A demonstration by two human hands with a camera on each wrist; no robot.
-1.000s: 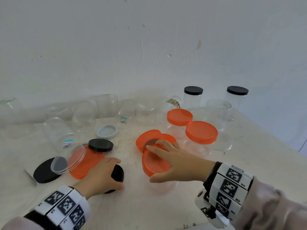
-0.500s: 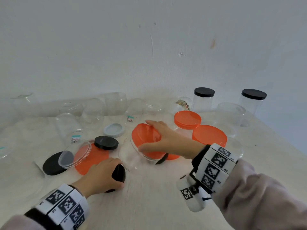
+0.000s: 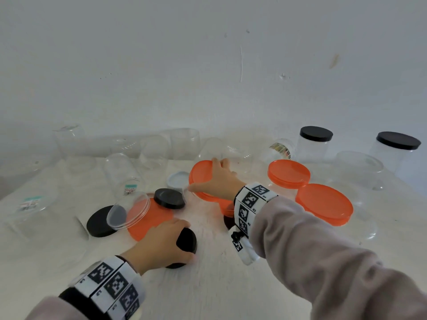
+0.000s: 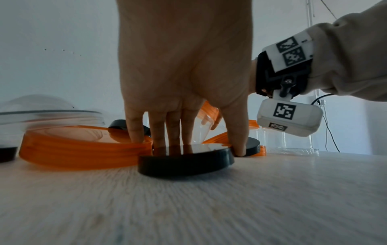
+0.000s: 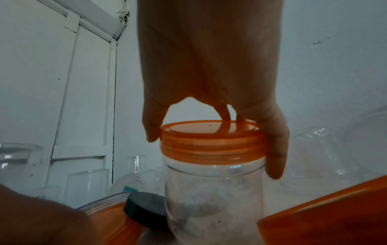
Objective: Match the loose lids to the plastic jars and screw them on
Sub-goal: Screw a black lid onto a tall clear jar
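My right hand [image 3: 204,175] grips the orange lid [image 3: 196,181] of a clear plastic jar [image 5: 213,199] and holds the jar above the table's middle. In the right wrist view, thumb and fingers wrap the lid's [image 5: 211,142] rim. My left hand [image 3: 188,241] lies arched over a loose black lid [image 4: 186,159] flat on the table near the front. Its fingertips are at the lid's far edge and its thumb is at the rim.
A large upturned orange lid [image 3: 147,218] lies left of centre with a clear jar [image 3: 128,211] and a black lid [image 3: 169,198] on it. Another black lid [image 3: 100,221] and a grey lid [image 3: 178,180] lie nearby. Orange-lidded jars [image 3: 323,204] and black-lidded jars [image 3: 316,133] stand right; several open jars line the wall.
My right hand has lifted the orange-lidded jar off the table near the front and carried it away toward the back. My left hand has stayed on the black lid.
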